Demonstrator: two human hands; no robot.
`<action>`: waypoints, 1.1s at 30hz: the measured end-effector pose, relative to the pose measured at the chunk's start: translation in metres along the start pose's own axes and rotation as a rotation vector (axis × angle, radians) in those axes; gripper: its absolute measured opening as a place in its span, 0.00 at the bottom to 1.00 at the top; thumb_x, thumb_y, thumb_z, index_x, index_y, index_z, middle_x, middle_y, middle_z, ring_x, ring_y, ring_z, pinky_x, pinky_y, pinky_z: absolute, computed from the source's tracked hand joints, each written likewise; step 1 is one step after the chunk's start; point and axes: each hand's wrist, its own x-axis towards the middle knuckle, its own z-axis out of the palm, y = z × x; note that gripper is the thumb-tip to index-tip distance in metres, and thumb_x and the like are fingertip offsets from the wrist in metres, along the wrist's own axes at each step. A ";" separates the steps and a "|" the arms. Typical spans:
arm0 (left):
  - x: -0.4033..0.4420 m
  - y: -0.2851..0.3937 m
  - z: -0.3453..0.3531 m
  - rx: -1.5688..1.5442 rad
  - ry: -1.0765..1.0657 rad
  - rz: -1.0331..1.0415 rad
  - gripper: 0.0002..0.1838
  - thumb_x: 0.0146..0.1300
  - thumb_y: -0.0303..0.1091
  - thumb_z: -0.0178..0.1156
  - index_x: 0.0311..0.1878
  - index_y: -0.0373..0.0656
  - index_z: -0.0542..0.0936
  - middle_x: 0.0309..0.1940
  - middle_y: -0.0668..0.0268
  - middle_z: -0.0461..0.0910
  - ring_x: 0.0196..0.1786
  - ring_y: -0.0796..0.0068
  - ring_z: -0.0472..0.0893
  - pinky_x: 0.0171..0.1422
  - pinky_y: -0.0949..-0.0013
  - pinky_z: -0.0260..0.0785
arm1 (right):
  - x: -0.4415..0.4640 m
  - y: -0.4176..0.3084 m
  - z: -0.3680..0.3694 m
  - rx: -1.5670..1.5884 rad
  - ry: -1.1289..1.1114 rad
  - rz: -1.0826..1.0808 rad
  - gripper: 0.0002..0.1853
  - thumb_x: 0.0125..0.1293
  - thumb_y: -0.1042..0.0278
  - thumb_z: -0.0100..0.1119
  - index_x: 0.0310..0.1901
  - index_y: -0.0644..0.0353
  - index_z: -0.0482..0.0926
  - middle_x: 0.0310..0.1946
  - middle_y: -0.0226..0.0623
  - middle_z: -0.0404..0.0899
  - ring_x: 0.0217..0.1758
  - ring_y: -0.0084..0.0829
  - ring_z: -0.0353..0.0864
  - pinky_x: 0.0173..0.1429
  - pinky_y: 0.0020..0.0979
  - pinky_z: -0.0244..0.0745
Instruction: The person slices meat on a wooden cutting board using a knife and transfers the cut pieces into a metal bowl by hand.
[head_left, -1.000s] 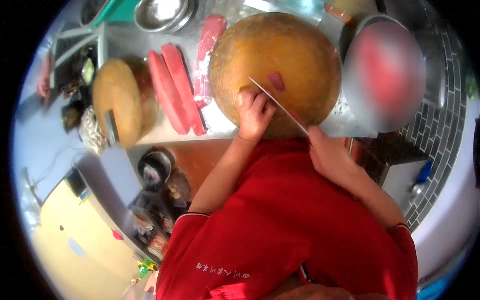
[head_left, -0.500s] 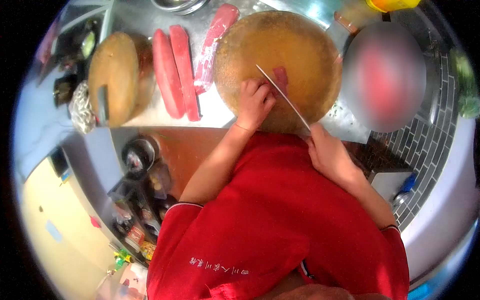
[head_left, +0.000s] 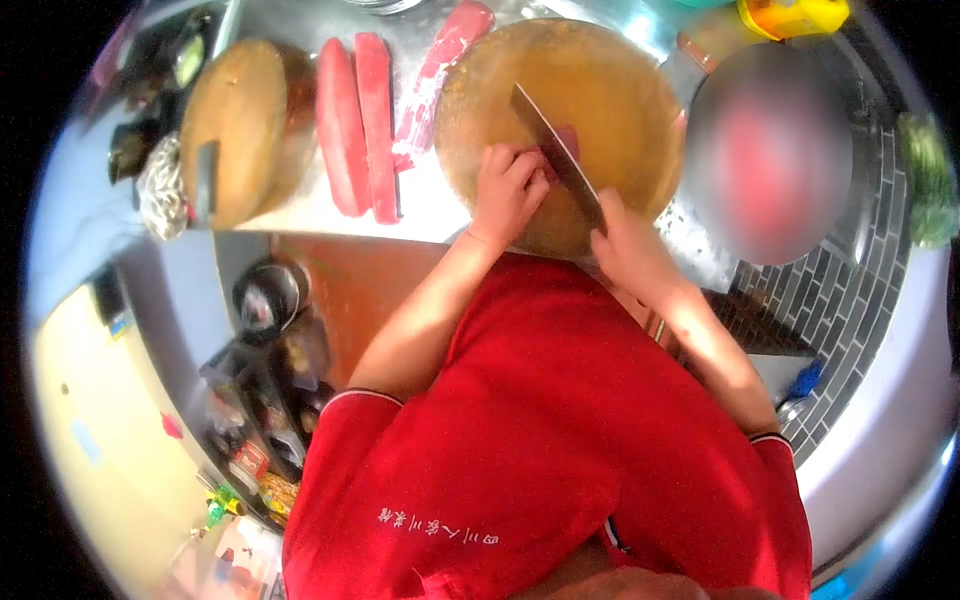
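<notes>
Slicing seems the step in hand: red meat (head_left: pixel 570 138) lies by the cleaver (head_left: pixel 556 150), near the centre of the chopping block (head_left: pixel 620 85). Around seven o'clock, the left hand (head_left: pixel 508 190) bunches bent fingers against the meat; around five, the right hand (head_left: pixel 635 250) wraps its fingers around the cleaver's handle. The next move calls for tucked fingertips.

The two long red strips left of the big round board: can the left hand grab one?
Probably yes. The left hand is at the left side of the round board, with just its edge and some counter between it and the nearer red strip. It's close to the knife, though.
</notes>
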 end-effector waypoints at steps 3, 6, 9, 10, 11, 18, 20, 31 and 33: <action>0.000 -0.004 0.003 0.010 0.006 0.023 0.14 0.52 0.24 0.68 0.43 0.41 0.82 0.44 0.58 0.79 0.49 0.52 0.75 0.53 0.54 0.69 | -0.021 -0.018 -0.011 -0.056 -0.025 -0.014 0.11 0.68 0.77 0.52 0.48 0.67 0.63 0.38 0.69 0.78 0.42 0.71 0.79 0.46 0.62 0.74; 0.001 -0.004 0.004 0.010 0.013 0.027 0.14 0.52 0.25 0.68 0.43 0.41 0.82 0.45 0.58 0.79 0.48 0.52 0.75 0.54 0.53 0.69 | -0.048 -0.030 -0.018 -0.087 -0.098 0.083 0.10 0.68 0.77 0.52 0.47 0.67 0.63 0.38 0.70 0.77 0.41 0.71 0.79 0.45 0.63 0.74; 0.000 -0.007 0.005 -0.006 0.006 0.024 0.14 0.51 0.25 0.68 0.43 0.41 0.82 0.45 0.58 0.78 0.48 0.51 0.75 0.54 0.53 0.69 | -0.054 -0.023 -0.019 -0.072 -0.103 0.090 0.10 0.68 0.77 0.52 0.47 0.67 0.64 0.39 0.70 0.77 0.41 0.72 0.79 0.44 0.63 0.74; 0.000 -0.008 0.006 -0.017 0.009 0.024 0.14 0.51 0.25 0.68 0.43 0.41 0.82 0.45 0.58 0.78 0.48 0.51 0.75 0.54 0.53 0.69 | -0.047 -0.019 -0.015 -0.059 -0.093 0.061 0.10 0.68 0.77 0.52 0.47 0.67 0.64 0.39 0.70 0.78 0.42 0.71 0.79 0.44 0.63 0.74; -0.001 -0.008 0.006 -0.028 0.010 0.024 0.13 0.51 0.25 0.68 0.43 0.41 0.82 0.46 0.58 0.79 0.48 0.51 0.75 0.54 0.53 0.69 | -0.039 -0.014 -0.011 -0.045 -0.083 0.033 0.10 0.68 0.77 0.52 0.47 0.67 0.64 0.39 0.70 0.78 0.42 0.71 0.80 0.45 0.62 0.74; -0.001 -0.002 0.004 -0.020 -0.006 -0.024 0.12 0.51 0.25 0.69 0.40 0.42 0.82 0.43 0.59 0.78 0.48 0.50 0.75 0.53 0.53 0.71 | 0.016 -0.002 0.009 -0.042 -0.014 0.004 0.12 0.66 0.78 0.52 0.48 0.68 0.64 0.39 0.71 0.78 0.44 0.72 0.79 0.48 0.62 0.74; -0.004 -0.008 0.005 -0.009 -0.007 -0.021 0.13 0.50 0.24 0.68 0.41 0.40 0.81 0.45 0.57 0.79 0.49 0.50 0.76 0.54 0.53 0.71 | -0.001 -0.021 -0.001 -0.070 -0.043 0.005 0.12 0.65 0.79 0.51 0.48 0.68 0.64 0.39 0.71 0.78 0.44 0.72 0.79 0.48 0.63 0.73; -0.006 -0.011 0.002 -0.058 -0.028 -0.026 0.13 0.51 0.25 0.69 0.41 0.41 0.81 0.45 0.58 0.79 0.49 0.50 0.76 0.55 0.52 0.70 | 0.018 -0.008 0.025 -0.072 0.016 -0.001 0.13 0.66 0.78 0.51 0.50 0.68 0.63 0.37 0.71 0.78 0.45 0.71 0.79 0.46 0.62 0.73; -0.005 -0.011 0.001 -0.048 -0.017 -0.015 0.13 0.53 0.25 0.69 0.43 0.41 0.81 0.45 0.58 0.80 0.49 0.51 0.76 0.55 0.53 0.70 | 0.019 -0.007 0.024 -0.049 0.034 0.029 0.13 0.67 0.77 0.52 0.50 0.68 0.63 0.37 0.71 0.79 0.45 0.71 0.79 0.47 0.62 0.73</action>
